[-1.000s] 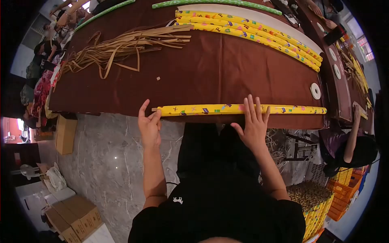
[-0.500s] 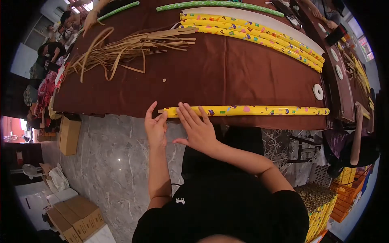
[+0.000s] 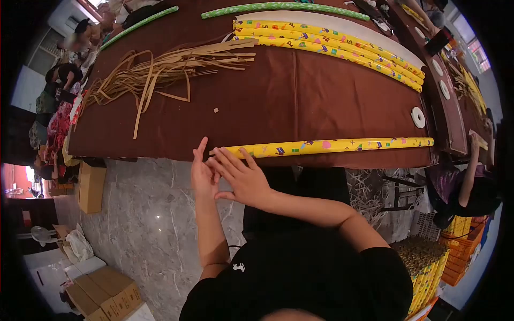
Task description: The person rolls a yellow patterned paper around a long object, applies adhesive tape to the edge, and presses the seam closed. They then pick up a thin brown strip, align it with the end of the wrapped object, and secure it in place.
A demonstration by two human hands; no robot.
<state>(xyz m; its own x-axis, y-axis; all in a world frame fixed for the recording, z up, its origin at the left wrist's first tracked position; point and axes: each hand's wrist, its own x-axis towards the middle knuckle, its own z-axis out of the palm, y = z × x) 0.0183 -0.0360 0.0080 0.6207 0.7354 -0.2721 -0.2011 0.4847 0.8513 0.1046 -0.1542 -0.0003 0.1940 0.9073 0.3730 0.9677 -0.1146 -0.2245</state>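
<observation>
A long yellow patterned roll of wrapping paper point(image 3: 326, 145) lies along the table's front edge, its left end partly covered by my hands. My right hand point(image 3: 241, 179) rests on that left end with its fingers stretched out and its thumb apart. Beside the same end is my left hand point(image 3: 201, 174), one finger pointing up and away; its other fingers are partly behind my right hand. A small brown tip point(image 3: 212, 152) shows at the roll's end, between the two hands.
Brown paper strips point(image 3: 144, 80) lie in a loose bundle at the table's back left. Several yellow rolls point(image 3: 332, 45) and a green roll point(image 3: 284, 6) are behind. A white tape ring point(image 3: 418, 117) sits at right. Cardboard boxes point(image 3: 104, 291) stand on the floor; other people are around.
My right hand has slid left along the roll to its end, closer to my left hand. At the back left, another person's hand has withdrawn from the brown strips, and one strip now hangs forward.
</observation>
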